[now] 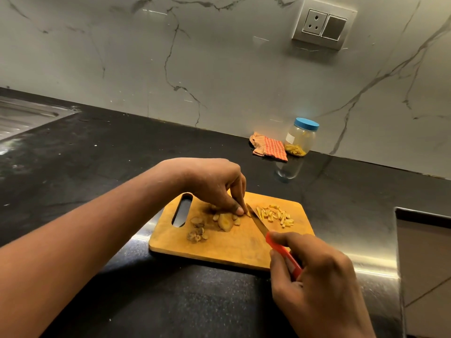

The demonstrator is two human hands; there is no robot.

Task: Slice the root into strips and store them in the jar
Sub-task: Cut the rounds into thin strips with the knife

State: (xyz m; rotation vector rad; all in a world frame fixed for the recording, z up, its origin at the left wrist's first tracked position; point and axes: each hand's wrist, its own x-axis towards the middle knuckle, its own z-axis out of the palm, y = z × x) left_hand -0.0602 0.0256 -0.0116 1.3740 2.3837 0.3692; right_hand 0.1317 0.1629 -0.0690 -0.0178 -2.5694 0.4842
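A wooden cutting board [227, 247] lies on the black counter. On it are sliced root pieces [225, 222], brown peel scraps [196, 234] and a pile of yellow strips [275, 215]. My left hand [214, 184] pinches a thin root slice with curled fingertips against the board. My right hand [314, 272] grips the red handle of a knife [258, 222], whose blade rests beside the left fingertips. A clear jar [301, 137] with a blue lid stands at the back wall, closed, with some strips inside.
An orange checked cloth [269, 147] lies left of the jar. A steel sink [26, 115] is at far left. The counter drops off at a steel edge [397, 240] on the right. A wall socket [322, 24] sits above.
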